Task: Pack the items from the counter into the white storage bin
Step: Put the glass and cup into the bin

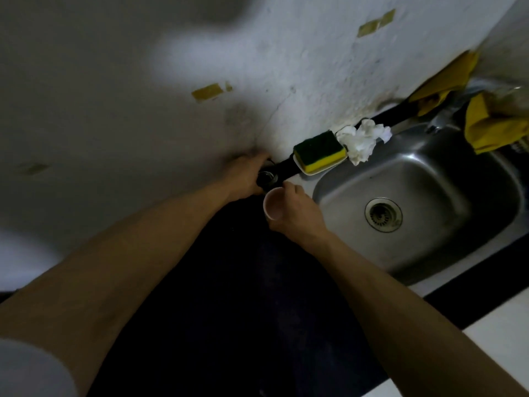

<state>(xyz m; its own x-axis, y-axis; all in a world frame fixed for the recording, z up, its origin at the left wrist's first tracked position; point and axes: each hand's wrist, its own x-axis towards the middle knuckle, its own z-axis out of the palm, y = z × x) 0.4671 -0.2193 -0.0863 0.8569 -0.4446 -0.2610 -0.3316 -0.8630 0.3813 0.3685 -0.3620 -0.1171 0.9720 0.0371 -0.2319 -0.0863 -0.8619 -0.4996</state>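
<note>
Cup (273,207), small and white, sits tilted in the right grip (292,212), mouth turned toward the camera, fingers wrapped round its wall. Just beyond it, against the wall, the left grip (246,176) closes on a dark, metal-rimmed item (266,179). No storage bin shows; a sink (337,193) lies right of both grips.

Brushed steel sink (429,179) at right with dull sheen, foam sponge (320,150) with rough green scourer top, crumpled white paper tissue (363,140), matt stained plaster wall (200,53) upper frame
</note>
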